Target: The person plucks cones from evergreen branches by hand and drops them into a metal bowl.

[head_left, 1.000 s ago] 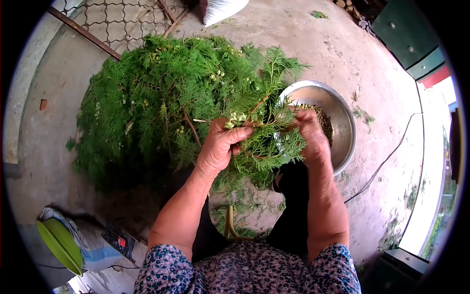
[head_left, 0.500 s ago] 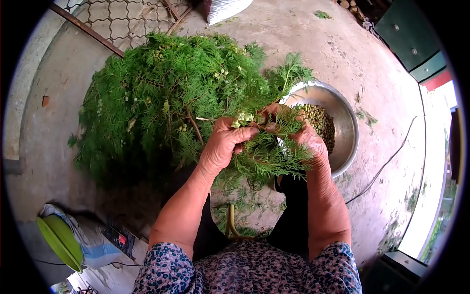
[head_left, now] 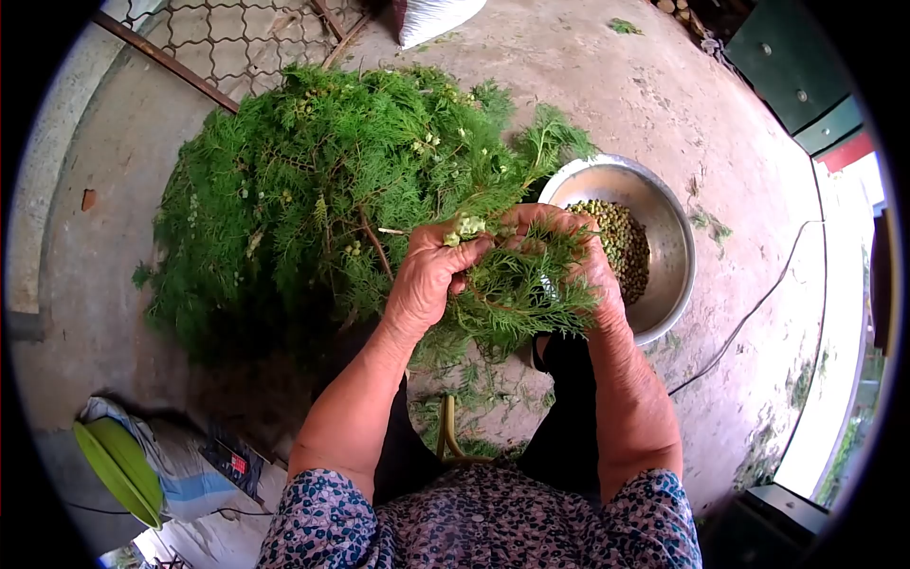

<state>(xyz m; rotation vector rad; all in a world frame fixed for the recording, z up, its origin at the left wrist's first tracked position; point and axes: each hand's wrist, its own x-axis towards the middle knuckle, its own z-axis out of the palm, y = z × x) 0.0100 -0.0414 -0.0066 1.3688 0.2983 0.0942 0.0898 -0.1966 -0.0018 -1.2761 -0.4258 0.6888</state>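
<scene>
A leafy evergreen sprig hangs between my two hands in front of my knees. My left hand is closed on its stem, with pale green seed cones showing at the thumb and forefinger. My right hand is curled round the sprig's other side; foliage partly covers its fingers. Just right of that hand, a metal basin holds a heap of small greenish-brown seed cones. Left of my hands lies a large pile of cut evergreen branches.
A wire mesh frame and a white sack lie at the far side. Green cabinets stand at right, near a thin cable on the floor. A lime-green basin sits at lower left. Leaf scraps litter the concrete.
My right hand has shifted slightly left and its fingers have moved over the sprig. The foliage near it has drawn in a little. My left hand stays almost still.
</scene>
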